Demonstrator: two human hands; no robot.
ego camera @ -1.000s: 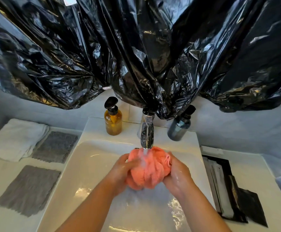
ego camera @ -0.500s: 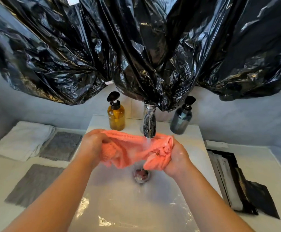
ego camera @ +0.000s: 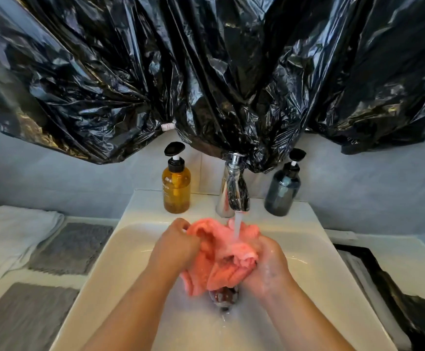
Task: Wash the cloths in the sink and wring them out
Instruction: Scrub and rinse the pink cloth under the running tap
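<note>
A wet orange cloth [ego camera: 221,259] is bunched up between both hands over the white sink [ego camera: 120,252]. My left hand [ego camera: 173,247] grips its left side with curled fingers. My right hand [ego camera: 269,264] grips the right side, wet and shiny. Water runs from the chrome tap [ego camera: 234,191] straight onto the cloth. The drain [ego camera: 224,297] shows just below the hanging cloth. Two grey cloths [ego camera: 72,247] [ego camera: 21,317] lie flat on the counter to the left.
An amber pump bottle [ego camera: 176,186] and a dark pump bottle [ego camera: 282,191] stand either side of the tap. A folded white towel [ego camera: 11,236] lies far left. A black tray [ego camera: 383,287] sits on the right counter. Black plastic sheeting [ego camera: 206,72] hangs overhead.
The hands held the cloth bunched, stretched it wide under the tap, and now have brought it back together in a bunch lower over the drain.
</note>
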